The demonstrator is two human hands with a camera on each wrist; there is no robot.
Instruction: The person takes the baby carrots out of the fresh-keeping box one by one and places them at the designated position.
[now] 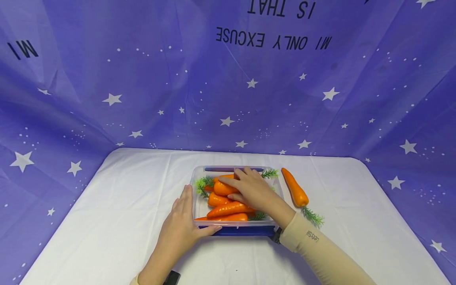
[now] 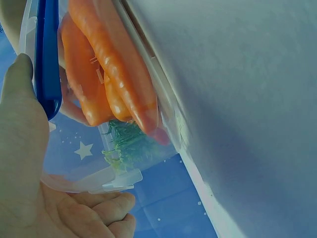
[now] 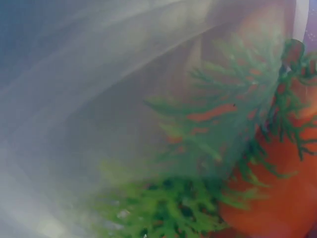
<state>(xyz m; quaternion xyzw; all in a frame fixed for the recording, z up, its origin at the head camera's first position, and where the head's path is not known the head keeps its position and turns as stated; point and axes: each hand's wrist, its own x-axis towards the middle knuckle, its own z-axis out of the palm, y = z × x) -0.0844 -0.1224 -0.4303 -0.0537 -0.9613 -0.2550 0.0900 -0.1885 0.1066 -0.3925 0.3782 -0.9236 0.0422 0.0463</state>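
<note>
A clear plastic box [image 1: 239, 223] with blue clasps stands on the table, holding several glossy orange toy carrots [image 1: 228, 208] with green feathery tops. My left hand [image 1: 183, 221] holds its near left corner, thumb along the front rim and fingers against the left wall. In the left wrist view the thumb lies beside the blue clasp [image 2: 48, 59], with carrots [image 2: 114, 64] showing through the wall. Inside the box, my right hand [image 1: 254, 190] grips an upper carrot [image 1: 223, 188] between thumb and fingers. Blurred green leaves [image 3: 168, 206] fill the right wrist view, and that hand is out of it.
One more carrot [image 1: 295, 187] lies outside the box on the right, its green top [image 1: 313, 216] pointing toward the near side. A white cloth [image 1: 117, 206] covers the table. Purple star-printed fabric [image 1: 199, 99] rises behind it and at both sides.
</note>
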